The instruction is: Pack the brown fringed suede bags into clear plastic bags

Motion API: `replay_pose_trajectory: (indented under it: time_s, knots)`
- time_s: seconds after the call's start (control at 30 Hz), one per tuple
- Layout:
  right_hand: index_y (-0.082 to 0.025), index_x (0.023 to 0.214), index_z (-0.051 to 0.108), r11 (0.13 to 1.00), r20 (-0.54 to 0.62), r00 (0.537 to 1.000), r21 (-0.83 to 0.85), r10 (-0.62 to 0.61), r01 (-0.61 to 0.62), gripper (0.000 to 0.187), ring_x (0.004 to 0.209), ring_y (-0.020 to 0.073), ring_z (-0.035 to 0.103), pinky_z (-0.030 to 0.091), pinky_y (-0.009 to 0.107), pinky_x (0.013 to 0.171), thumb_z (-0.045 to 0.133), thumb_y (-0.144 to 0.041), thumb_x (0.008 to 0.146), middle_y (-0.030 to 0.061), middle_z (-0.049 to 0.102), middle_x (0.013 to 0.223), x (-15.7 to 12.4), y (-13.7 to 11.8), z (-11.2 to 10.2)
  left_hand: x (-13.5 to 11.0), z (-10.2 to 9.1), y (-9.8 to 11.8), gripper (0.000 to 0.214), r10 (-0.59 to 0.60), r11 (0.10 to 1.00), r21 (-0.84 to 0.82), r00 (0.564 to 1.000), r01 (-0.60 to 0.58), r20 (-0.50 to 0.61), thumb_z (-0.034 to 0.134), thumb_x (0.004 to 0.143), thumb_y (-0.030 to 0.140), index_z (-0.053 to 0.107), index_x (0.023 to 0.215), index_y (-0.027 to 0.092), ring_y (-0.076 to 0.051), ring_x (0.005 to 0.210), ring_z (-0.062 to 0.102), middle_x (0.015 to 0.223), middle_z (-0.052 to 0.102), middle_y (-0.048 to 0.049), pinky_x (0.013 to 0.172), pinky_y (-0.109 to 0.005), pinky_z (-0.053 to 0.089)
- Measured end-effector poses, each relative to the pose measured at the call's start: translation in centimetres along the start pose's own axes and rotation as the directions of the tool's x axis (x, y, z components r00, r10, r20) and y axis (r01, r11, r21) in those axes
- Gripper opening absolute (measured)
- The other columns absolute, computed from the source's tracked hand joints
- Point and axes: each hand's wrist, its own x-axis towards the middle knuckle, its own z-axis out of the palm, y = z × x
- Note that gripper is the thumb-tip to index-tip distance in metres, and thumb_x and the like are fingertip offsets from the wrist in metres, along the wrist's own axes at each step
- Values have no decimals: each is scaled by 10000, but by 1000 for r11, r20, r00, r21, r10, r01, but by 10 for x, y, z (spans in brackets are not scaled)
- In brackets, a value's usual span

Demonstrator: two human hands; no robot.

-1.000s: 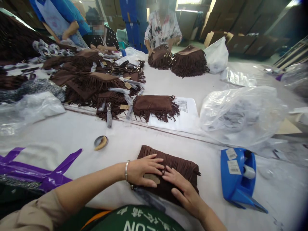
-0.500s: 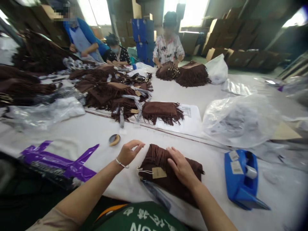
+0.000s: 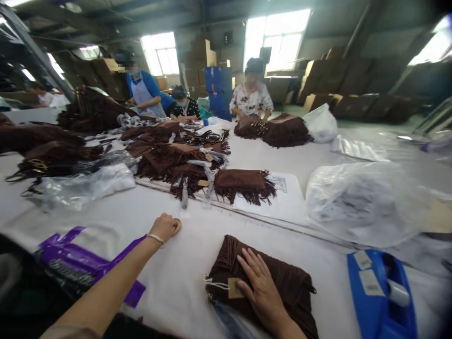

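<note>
A dark brown fringed bag [image 3: 293,278] lies folded on the white table in front of me. My right hand [image 3: 259,287] rests flat on it, fingers stretched out and holding nothing. A tan paper tag [image 3: 234,288] on a white string lies at the bag's left side, partly under my right thumb. From the bag's lower left corner runs a plastic-wrapped strip [image 3: 229,318]. Farther left, my left hand [image 3: 164,228] has its fingers closed on a small tan roll of tape [image 3: 177,226] on the table. The fingertips are hidden behind the hand.
A blue tape dispenser [image 3: 367,301] stands at the right. Purple-taped plastic packaging [image 3: 81,256] lies at the left. Beyond are another fringed bag [image 3: 243,181] on paper, a heap of brown bags [image 3: 169,160] and a large clear plastic bag [image 3: 363,202]. Several people work across the table.
My left hand has moved from beside the bag to the left and closed on the tape roll. My right hand stays on the bag, fingers spread flatter. The view has tilted up.
</note>
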Motion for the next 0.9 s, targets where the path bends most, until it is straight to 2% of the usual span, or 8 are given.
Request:
replay_pose_trajectory:
  time_s: [0.13, 0.33, 0.5, 0.53, 0.6, 0.7, 0.77, 0.9]
  knots:
    - [-282, 1435, 233, 998, -64, 997, -58, -43, 39, 603, 1351, 249, 298, 381, 488, 1065, 472, -433, 902, 35, 303, 1475, 1, 1, -2, 4, -9, 6, 314, 61, 998, -6, 996, -61, 70, 426, 844, 257, 658, 642, 199, -203, 719, 570, 700, 657, -62, 721, -307, 381]
    - [-232, 1433, 247, 979, -120, 983, -166, -142, 121, 622, 1330, 254, 338, 441, 460, 1015, 474, -449, 897, 60, 327, 1456, 2, 12, 3, 1, -5, 20, 271, 37, 990, 131, 993, -52, 112, 442, 828, 204, 647, 652, 188, -225, 800, 593, 761, 670, -73, 736, -307, 396]
    - [-217, 1413, 306, 964, -218, 956, -221, -195, 147, 622, 1294, 247, 398, 472, 428, 982, 483, -488, 881, 58, 384, 1425, 6, 17, 9, 15, -27, 38, 236, -51, 960, 273, 997, 64, -55, 442, 819, 167, 662, 898, 133, -323, 948, 549, 897, 654, -141, 778, -404, 438]
    - [-219, 1402, 329, 963, -257, 946, -227, -200, 143, 616, 1282, 242, 416, 479, 420, 972, 484, -500, 876, 52, 404, 1413, 7, 17, 10, 21, -32, 51, 267, 4, 966, 257, 995, 21, -98, 430, 827, 151, 644, 981, 108, -320, 982, 540, 946, 644, -157, 828, -418, 435]
    - [-218, 1379, 374, 960, -329, 920, -247, -214, 135, 599, 1253, 234, 454, 496, 401, 945, 480, -518, 871, 40, 444, 1385, 9, 17, 12, 38, -38, 89, 329, 234, 965, 150, 963, -214, -136, 400, 859, 139, 581, 1131, 100, -276, 1048, 525, 1061, 616, -155, 950, -396, 396]
    - [-220, 1354, 415, 949, -384, 890, -282, -247, 142, 577, 1213, 219, 497, 508, 371, 914, 460, -536, 873, 32, 488, 1349, 11, 20, 17, 74, -27, 170, 334, 555, 826, -57, 826, -561, -98, 374, 913, 192, 526, 1209, 157, -237, 1102, 509, 1167, 581, -128, 989, -359, 388]
    - [-225, 1347, 425, 945, -404, 879, -296, -256, 139, 582, 1199, 218, 510, 508, 367, 906, 435, -564, 874, 34, 514, 1326, 12, 23, 23, 99, -9, 226, 338, 635, 765, -97, 771, -636, -45, 413, 904, 188, 513, 1222, 129, -270, 1095, 505, 1160, 574, -166, 970, -405, 397]
    - [-235, 1343, 434, 935, -451, 849, -329, -276, 129, 615, 1169, 220, 535, 515, 364, 877, 364, -625, 872, 33, 552, 1291, 14, 31, 42, 134, 24, 297, 240, 645, 756, -136, 764, -640, -8, 412, 831, 44, 624, 941, 62, -309, 996, 540, 968, 610, -227, 851, -447, 447]
